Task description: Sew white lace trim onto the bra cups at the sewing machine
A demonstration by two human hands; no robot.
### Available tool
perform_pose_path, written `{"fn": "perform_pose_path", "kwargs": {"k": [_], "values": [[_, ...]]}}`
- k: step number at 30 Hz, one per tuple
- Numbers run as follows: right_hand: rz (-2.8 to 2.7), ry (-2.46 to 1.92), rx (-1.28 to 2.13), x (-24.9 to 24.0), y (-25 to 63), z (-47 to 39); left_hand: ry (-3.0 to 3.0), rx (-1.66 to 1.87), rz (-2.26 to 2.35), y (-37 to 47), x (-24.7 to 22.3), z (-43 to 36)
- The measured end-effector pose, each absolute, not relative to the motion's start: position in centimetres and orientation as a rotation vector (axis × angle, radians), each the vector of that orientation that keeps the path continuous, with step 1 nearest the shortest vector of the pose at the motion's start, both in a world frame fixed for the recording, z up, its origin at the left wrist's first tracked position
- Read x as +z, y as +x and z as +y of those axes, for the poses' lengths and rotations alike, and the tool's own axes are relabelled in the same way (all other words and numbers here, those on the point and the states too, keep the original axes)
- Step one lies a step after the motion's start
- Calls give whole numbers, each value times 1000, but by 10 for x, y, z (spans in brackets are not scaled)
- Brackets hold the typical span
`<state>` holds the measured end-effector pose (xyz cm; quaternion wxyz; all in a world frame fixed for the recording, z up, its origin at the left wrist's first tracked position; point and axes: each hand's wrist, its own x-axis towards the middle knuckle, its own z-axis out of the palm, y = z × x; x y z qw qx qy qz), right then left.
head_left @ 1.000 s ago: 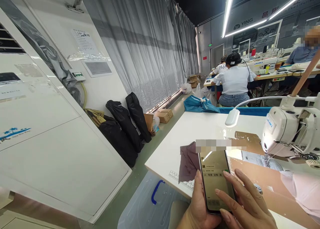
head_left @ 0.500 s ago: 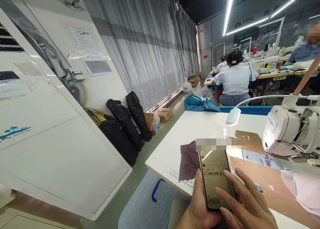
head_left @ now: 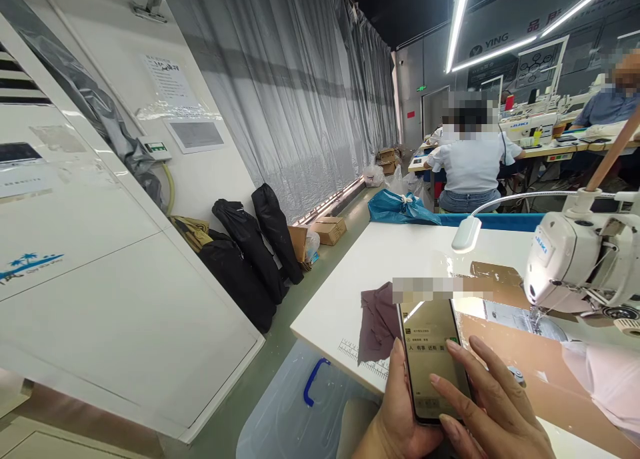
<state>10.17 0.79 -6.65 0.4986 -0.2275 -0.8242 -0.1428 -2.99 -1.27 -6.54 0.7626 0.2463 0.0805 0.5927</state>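
Observation:
A phone (head_left: 431, 365) with a lit screen showing lines of text is held upright over the near edge of the white table (head_left: 334, 292). My left hand (head_left: 400, 412) is wrapped round its left side and lower end. Over the right part of the screen lies my right hand (head_left: 500, 399), fingers spread, with fingertips at the glass. Behind the phone, a dark purple cloth (head_left: 377, 322) rests on the table beside printed ruler marks. Right of the hands are a white sewing machine (head_left: 560, 259) and pale pink fabric (head_left: 610, 379).
Below the table edge stands a clear plastic bin (head_left: 280, 405) with a blue handle. A blue bag (head_left: 400, 207) lies at the table's far edge. A lamp (head_left: 467, 234) hangs over the table. Beyond, a person in a white shirt (head_left: 467, 165) sits at another machine. Black bags lean left.
The seated person's arm on the right has shifted slightly outward. My hands and the phone look the same as before.

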Motion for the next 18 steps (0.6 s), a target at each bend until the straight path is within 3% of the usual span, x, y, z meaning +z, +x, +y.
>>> {"fn": "perform_pose_path", "kwargs": {"k": [18], "values": [[-2017,-563,-345,-67,102,7,501,1302,250,-31,-61,-14]]}}
